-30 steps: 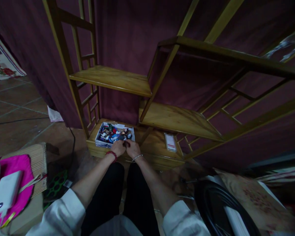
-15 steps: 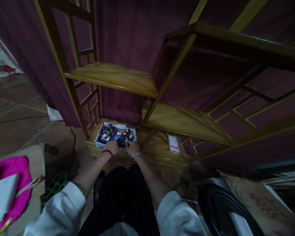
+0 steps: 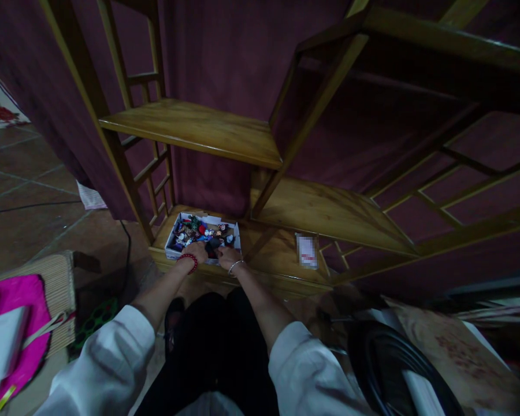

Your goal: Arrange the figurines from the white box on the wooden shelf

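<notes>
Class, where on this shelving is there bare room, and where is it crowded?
Free: the upper-left shelf, left of the slanted post; the middle shelf, right of that post; the base board between the open box and the pixelated item. Crowded: the open box, full of figures, the left hand and right hand at its near side.

A shallow, open white box point(image 3: 171, 252) sits flat on the low wooden shelf point(image 3: 268, 247), crowded with small multicoloured figurines point(image 3: 203, 230) lying jumbled. A dark piece point(image 3: 212, 247), its shape unclear, is by the near edge.
</notes>
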`<state>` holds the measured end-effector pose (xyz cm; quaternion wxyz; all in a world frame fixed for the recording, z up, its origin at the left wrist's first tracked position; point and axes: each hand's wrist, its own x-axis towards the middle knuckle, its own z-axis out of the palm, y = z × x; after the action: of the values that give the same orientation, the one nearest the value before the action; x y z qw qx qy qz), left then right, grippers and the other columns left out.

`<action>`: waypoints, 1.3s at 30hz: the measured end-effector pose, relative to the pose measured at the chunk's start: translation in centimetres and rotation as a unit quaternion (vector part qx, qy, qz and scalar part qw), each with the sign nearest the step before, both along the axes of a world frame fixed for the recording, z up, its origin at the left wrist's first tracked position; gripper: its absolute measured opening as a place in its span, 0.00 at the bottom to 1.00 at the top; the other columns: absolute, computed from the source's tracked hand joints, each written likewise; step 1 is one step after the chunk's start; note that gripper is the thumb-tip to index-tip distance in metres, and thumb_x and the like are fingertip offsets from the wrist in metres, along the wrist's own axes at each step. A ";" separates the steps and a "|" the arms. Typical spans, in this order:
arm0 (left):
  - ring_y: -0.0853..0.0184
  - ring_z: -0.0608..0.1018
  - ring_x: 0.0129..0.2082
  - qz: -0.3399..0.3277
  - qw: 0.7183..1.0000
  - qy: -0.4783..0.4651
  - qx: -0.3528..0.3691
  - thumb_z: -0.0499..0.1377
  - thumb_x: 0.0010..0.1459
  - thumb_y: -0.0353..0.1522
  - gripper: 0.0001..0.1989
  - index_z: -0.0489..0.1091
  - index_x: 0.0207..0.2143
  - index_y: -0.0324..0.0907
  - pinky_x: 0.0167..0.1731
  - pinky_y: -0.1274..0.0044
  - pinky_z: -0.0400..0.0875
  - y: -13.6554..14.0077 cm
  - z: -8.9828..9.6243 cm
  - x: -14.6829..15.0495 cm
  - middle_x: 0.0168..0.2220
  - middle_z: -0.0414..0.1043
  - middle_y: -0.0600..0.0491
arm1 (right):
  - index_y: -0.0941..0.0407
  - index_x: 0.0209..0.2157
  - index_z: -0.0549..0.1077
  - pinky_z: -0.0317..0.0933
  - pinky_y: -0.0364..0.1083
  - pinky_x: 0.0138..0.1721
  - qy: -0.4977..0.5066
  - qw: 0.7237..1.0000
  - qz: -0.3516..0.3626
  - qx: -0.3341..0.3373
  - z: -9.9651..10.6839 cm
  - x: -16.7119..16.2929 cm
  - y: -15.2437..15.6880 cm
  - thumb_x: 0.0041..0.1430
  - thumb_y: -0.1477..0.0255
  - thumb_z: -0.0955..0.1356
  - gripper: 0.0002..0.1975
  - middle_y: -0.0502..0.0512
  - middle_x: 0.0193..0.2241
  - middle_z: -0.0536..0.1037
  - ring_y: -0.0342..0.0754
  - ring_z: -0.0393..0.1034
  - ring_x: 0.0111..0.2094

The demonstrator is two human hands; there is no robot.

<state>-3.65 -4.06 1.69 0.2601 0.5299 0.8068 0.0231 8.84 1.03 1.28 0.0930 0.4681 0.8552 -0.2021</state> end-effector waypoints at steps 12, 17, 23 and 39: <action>0.62 0.73 0.42 0.115 0.987 -0.032 0.109 0.50 0.50 0.30 0.25 0.56 0.53 0.41 0.39 0.75 0.65 1.0 -1.1 -0.6 0.41 0.71 0.44 | 0.47 0.42 0.70 0.58 0.41 0.39 0.100 0.995 -0.013 0.000 -1.0 0.3 0.2 0.55 0.70 0.58 0.16 0.47 0.41 0.74 0.44 0.68 0.42; 0.61 0.73 0.41 0.138 0.987 -0.027 0.080 0.50 0.51 0.30 0.27 0.52 0.56 0.44 0.38 0.73 0.65 1.0 -0.6 0.0 0.42 0.70 0.44 | 0.47 0.41 0.71 0.59 0.41 0.38 0.094 0.995 -0.003 0.011 -1.0 0.5 0.1 0.55 0.68 0.58 0.15 0.47 0.40 0.74 0.44 0.68 0.41; 0.60 0.73 0.40 0.171 0.982 0.000 0.081 0.49 0.52 0.31 0.20 0.59 0.49 0.42 0.36 0.73 0.66 1.4 -0.6 -0.4 0.39 0.71 0.44 | 0.46 0.40 0.71 0.59 0.40 0.38 0.082 0.996 -0.007 0.018 -1.1 0.5 0.0 0.55 0.68 0.58 0.15 0.46 0.40 0.75 0.44 0.68 0.40; 0.61 0.75 0.35 0.115 0.979 0.081 0.148 0.45 0.56 0.31 0.17 0.63 0.47 0.40 0.34 0.74 0.67 1.8 -1.4 -1.7 0.37 0.69 0.41 | 0.45 0.39 0.72 0.58 0.42 0.39 0.059 0.998 -0.029 0.024 -0.6 0.1 0.0 0.55 0.67 0.58 0.14 0.47 0.39 0.75 0.45 0.68 0.40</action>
<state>-5.36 -2.26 0.26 0.1079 0.4662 0.8685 0.1293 8.93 1.00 0.63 0.0250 0.4819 0.8498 -0.2118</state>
